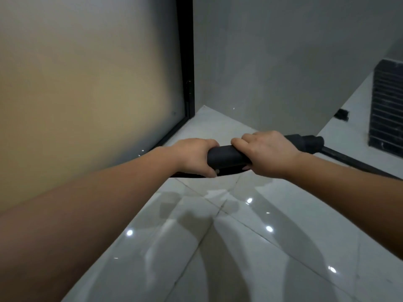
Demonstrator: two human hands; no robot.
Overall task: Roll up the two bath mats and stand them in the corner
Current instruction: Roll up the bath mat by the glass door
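Glossy pale tile floor (218, 247) fills the foreground, mirroring both forearms. Beyond it the left hand (194, 156) and right hand (268, 153) are each closed around the dark rolled mat (226, 158), side by side, likely to keep the roll tight and stop it springing open. The roll lies crosswise, its right end (309, 142) poking past the right hand. Farther off, the corner (204, 110) between the frosted panel (87, 83) and grey wall (272, 62) is bare. Another dark mat (386, 105) lies flat at far right.
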